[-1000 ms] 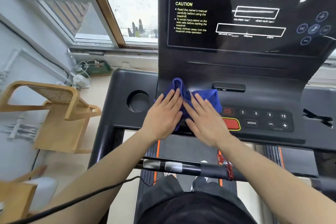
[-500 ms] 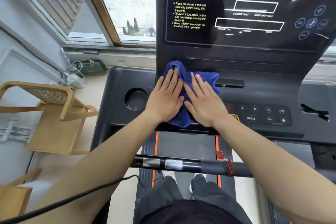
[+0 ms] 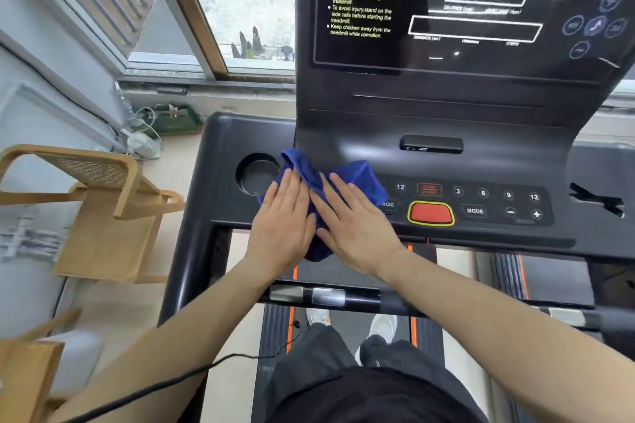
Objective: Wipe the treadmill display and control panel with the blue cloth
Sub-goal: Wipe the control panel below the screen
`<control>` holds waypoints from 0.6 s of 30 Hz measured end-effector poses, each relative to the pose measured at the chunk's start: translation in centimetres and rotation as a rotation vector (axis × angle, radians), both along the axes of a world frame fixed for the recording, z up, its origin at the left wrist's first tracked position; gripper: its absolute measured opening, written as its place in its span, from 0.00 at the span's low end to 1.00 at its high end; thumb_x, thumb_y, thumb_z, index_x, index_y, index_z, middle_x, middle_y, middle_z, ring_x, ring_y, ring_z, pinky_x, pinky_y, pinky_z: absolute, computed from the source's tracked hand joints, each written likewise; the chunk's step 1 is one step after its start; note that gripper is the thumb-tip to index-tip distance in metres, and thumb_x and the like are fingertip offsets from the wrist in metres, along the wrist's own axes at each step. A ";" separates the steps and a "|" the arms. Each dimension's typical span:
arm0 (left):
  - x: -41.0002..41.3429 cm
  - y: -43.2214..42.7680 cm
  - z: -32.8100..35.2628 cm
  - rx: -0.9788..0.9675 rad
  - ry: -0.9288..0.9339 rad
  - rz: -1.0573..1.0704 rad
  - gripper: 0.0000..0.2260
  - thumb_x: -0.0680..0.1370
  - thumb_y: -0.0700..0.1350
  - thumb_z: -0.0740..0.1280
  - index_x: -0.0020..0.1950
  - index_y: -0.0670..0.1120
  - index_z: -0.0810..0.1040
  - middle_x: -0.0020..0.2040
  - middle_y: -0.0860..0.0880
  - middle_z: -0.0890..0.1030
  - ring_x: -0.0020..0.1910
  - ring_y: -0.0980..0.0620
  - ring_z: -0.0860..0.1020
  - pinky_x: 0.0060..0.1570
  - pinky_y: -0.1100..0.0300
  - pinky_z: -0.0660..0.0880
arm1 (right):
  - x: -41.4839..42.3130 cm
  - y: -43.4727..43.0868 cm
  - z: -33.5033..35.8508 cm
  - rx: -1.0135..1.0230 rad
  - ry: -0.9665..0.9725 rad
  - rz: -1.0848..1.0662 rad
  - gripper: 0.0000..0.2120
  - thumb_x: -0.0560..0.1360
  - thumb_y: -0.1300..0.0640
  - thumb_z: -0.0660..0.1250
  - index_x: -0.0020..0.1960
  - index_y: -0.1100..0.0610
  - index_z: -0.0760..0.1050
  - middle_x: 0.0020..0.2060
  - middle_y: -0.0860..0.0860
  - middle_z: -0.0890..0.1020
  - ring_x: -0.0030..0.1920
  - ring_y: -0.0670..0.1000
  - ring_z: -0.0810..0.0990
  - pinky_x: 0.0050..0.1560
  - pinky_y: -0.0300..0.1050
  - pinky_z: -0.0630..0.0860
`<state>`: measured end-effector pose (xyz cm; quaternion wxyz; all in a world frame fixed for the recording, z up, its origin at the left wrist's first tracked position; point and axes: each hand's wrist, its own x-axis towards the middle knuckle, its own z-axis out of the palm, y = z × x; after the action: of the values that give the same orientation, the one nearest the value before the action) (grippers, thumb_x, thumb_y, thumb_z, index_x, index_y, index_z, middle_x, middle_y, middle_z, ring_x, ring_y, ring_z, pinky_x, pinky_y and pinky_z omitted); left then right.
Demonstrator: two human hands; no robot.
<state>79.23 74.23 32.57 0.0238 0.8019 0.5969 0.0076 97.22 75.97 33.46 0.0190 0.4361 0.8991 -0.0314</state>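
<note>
Since the earlier frame, the blue cloth [image 3: 318, 178] has been drawn down and leftward, away from the slot beneath the display [image 3: 446, 10], toward the cup holder [image 3: 256, 175]. The left end of the control panel [image 3: 481, 203] is being wiped; the buttons to the right, and probably the display, are judged yet to be covered, so a rightward sweep is called for. The cloth is pressed flat under the left hand [image 3: 283, 220] and right hand [image 3: 354, 220], fingers [image 3: 292, 185] extended, nothing gripped.

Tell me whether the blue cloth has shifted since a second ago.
Yes. The blue cloth slid left toward the cup holder, uncovering the red button.
</note>
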 end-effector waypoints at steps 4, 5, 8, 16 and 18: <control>3.4 0.5 0.8 0.021 -0.013 0.035 0.26 0.83 0.50 0.53 0.77 0.37 0.65 0.78 0.37 0.63 0.79 0.39 0.60 0.77 0.43 0.58 | 3.2 0.3 0.4 -0.007 0.004 -0.051 0.31 0.82 0.42 0.55 0.80 0.57 0.57 0.78 0.60 0.61 0.79 0.61 0.58 0.77 0.58 0.59; 4.7 1.0 0.9 0.016 -0.011 0.024 0.26 0.83 0.51 0.52 0.78 0.38 0.63 0.79 0.37 0.62 0.79 0.40 0.59 0.77 0.43 0.57 | 4.4 0.3 0.5 -0.011 -0.004 -0.078 0.31 0.81 0.42 0.55 0.79 0.57 0.58 0.78 0.60 0.61 0.79 0.61 0.57 0.76 0.58 0.60; 9.6 2.6 1.1 -0.011 -0.043 -0.026 0.28 0.82 0.52 0.48 0.80 0.40 0.61 0.81 0.39 0.57 0.80 0.42 0.56 0.78 0.46 0.55 | 8.9 0.4 0.6 -0.045 -0.027 -0.189 0.32 0.81 0.41 0.53 0.79 0.58 0.61 0.78 0.61 0.61 0.79 0.61 0.57 0.75 0.59 0.62; 9.6 2.6 1.9 -0.070 0.018 -0.087 0.29 0.83 0.54 0.46 0.80 0.40 0.60 0.82 0.42 0.56 0.81 0.46 0.56 0.78 0.48 0.56 | 9.6 0.2 1.2 -0.043 0.043 -0.163 0.28 0.81 0.45 0.51 0.76 0.59 0.66 0.75 0.61 0.67 0.76 0.63 0.63 0.74 0.60 0.63; 6.9 2.4 1.8 -0.082 0.046 -0.010 0.30 0.83 0.54 0.45 0.80 0.40 0.60 0.81 0.41 0.58 0.81 0.45 0.56 0.78 0.47 0.56 | 7.1 1.0 1.2 -0.073 0.085 -0.074 0.28 0.82 0.45 0.50 0.78 0.57 0.64 0.77 0.59 0.65 0.77 0.61 0.61 0.75 0.59 0.60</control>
<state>86.16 76.59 34.40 0.0430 0.8032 0.5931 -0.0356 104.30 76.98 34.67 -0.0043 0.4663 0.8807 -0.0831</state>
